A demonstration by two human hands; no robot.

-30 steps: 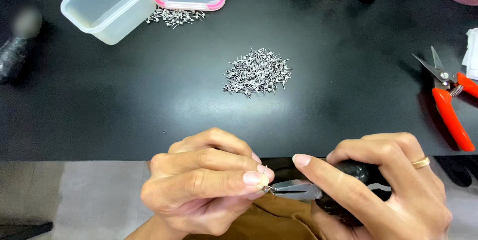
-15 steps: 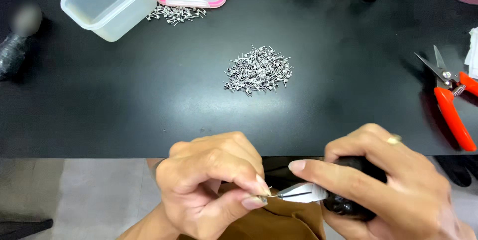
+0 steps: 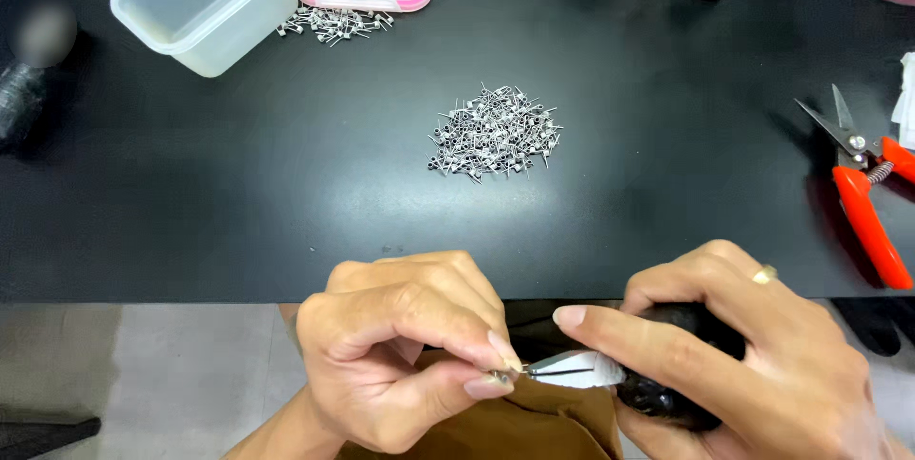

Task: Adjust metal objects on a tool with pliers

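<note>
A clear tub (image 3: 205,4) sits far left on the black tabletop (image 3: 286,184). The left hand (image 3: 400,355) has its grip pinched on a tiny metal bit (image 3: 510,374). The right hand (image 3: 753,355) is wrapped tight on a black tool (image 3: 672,393), its tip touching the bit. Red snips (image 3: 867,203) lie far right

A wide bare band of the black tabletop (image 3: 238,212) lies open at twelve o'clock from the hands. Beyond it the heap of small silver wire coils (image 3: 494,133) blocks the middle. The clear plastic tub (image 3: 205,2) stands at ten o'clock, the red-handled snips (image 3: 863,198) at two.
</note>
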